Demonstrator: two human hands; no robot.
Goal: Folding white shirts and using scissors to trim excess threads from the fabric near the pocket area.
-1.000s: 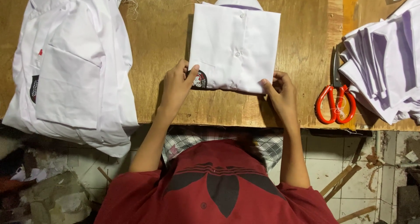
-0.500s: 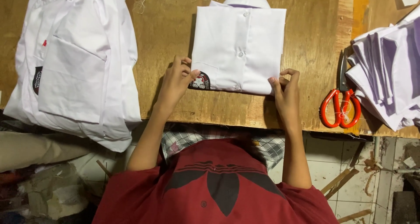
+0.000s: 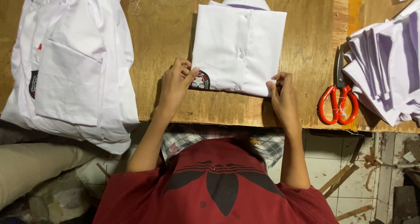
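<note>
I see the folded shirt (image 3: pixel 238 49) lying just beyond both hands, long axis pointing away — left hand (image 3: pixel 175 81) and right hand (image 3: pixel 282 92) each pinching a near corner.

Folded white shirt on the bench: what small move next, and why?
Probably press the bottom edge flat. The folded shirt lies square on the bench, collar up, with the left hand and right hand pinching its lower corners, where the fold looks slightly lifted.
</note>
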